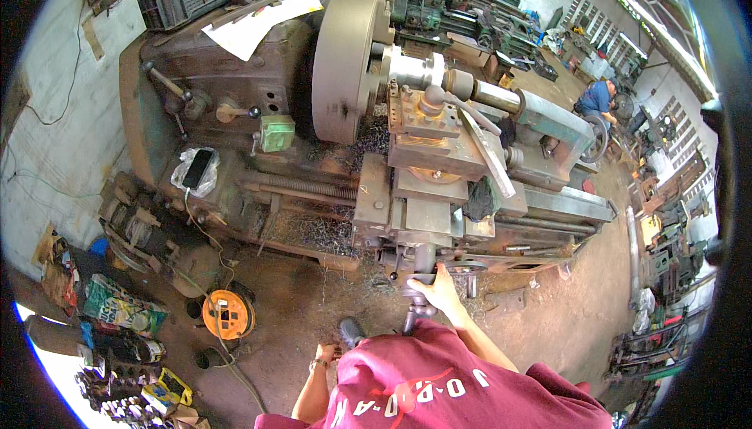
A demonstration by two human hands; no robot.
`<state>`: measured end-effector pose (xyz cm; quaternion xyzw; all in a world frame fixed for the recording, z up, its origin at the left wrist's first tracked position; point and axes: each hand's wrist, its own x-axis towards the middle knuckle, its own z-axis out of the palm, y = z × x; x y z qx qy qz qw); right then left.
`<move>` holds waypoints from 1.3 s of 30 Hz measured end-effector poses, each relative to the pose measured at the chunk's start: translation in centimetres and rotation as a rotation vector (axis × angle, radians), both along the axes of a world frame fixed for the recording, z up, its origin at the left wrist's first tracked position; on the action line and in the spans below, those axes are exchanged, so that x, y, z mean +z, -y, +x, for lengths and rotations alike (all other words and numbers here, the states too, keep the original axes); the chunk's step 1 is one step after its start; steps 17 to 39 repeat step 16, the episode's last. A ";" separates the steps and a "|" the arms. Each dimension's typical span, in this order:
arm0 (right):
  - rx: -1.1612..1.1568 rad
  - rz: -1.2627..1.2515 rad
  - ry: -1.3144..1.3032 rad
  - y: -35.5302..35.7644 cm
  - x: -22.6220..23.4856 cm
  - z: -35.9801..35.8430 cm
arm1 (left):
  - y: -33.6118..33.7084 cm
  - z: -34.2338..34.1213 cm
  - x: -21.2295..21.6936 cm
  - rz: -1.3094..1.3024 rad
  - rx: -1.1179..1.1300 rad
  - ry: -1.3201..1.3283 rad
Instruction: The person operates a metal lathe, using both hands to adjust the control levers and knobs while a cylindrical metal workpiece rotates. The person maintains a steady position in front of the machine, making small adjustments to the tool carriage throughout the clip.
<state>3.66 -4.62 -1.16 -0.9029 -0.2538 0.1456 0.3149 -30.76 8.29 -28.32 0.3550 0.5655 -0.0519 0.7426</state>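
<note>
In front of me stands a large metal lathe. My right hand is wrapped round the hub of a dark crank handle at the near end of the cross slide. My left hand hangs low beside my body, next to my dark shoe; its fingers are too small to read. Past the crank, the tool post carries a long clamp lever. Behind it, a shiny cylindrical metal workpiece is held between the big round chuck and the tailstock.
A phone on plastic wrap lies on the lathe's left apron. Metal chips fill the bed's tray. An orange cable reel stands on the floor at left. Two other people work at machines farther back. Racks of parts line the right wall.
</note>
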 end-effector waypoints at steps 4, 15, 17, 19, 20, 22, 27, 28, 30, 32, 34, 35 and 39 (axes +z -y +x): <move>0.001 0.013 -0.062 0.1 0.0 0.2 | 0.7 -1.1 -0.4 -0.024 -0.046 -0.125; 0.018 0.000 -0.072 0.2 -0.4 0.4 | 0.1 -0.6 -1.6 -0.060 0.058 -0.052; 0.026 0.001 -0.093 0.2 0.0 0.4 | -0.1 -0.4 -1.7 -0.086 0.065 -0.074; 0.026 0.001 -0.093 0.2 0.0 0.4 | -0.1 -0.4 -1.7 -0.086 0.065 -0.074; 0.026 0.001 -0.093 0.2 0.0 0.4 | -0.1 -0.4 -1.7 -0.086 0.065 -0.074; 0.026 0.001 -0.093 0.2 0.0 0.4 | -0.1 -0.4 -1.7 -0.086 0.065 -0.074; 0.026 0.001 -0.093 0.2 0.0 0.4 | -0.1 -0.4 -1.7 -0.086 0.065 -0.074; 0.026 0.001 -0.093 0.2 0.0 0.4 | -0.1 -0.4 -1.7 -0.086 0.065 -0.074; 0.026 0.001 -0.093 0.2 0.0 0.4 | -0.1 -0.4 -1.7 -0.086 0.065 -0.074; 0.026 0.001 -0.093 0.2 0.0 0.4 | -0.1 -0.4 -1.7 -0.086 0.065 -0.074; 0.026 0.001 -0.093 0.2 0.0 0.4 | -0.1 -0.4 -1.7 -0.086 0.065 -0.074; 0.026 0.001 -0.093 0.2 0.0 0.4 | -0.1 -0.4 -1.7 -0.086 0.065 -0.074; 0.026 0.001 -0.093 0.2 0.0 0.4 | -0.1 -0.4 -1.7 -0.086 0.065 -0.074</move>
